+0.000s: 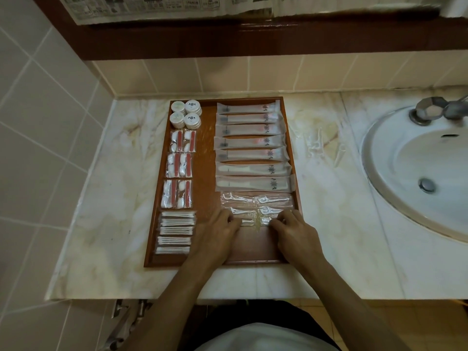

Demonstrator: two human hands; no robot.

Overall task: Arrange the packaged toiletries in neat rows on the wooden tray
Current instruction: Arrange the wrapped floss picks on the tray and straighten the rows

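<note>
A wooden tray (205,158) lies on the marble counter. Its left column holds round white soap packs (186,114), red-and-white sachets (180,165) and cotton-swab packets (176,231). The right column has several long toothbrush sleeves (249,145) in rows, with clear floss-pick packets (255,206) below them. My left hand (217,230) and my right hand (293,229) both rest on the tray's lower right part. Their curled fingertips pinch the two ends of the nearest floss-pick packets (255,222).
Loose clear packets (321,145) lie on the counter (114,198) right of the tray. A white sink (415,173) with a metal tap (435,110) takes up the right side. Tiled walls close the left and back.
</note>
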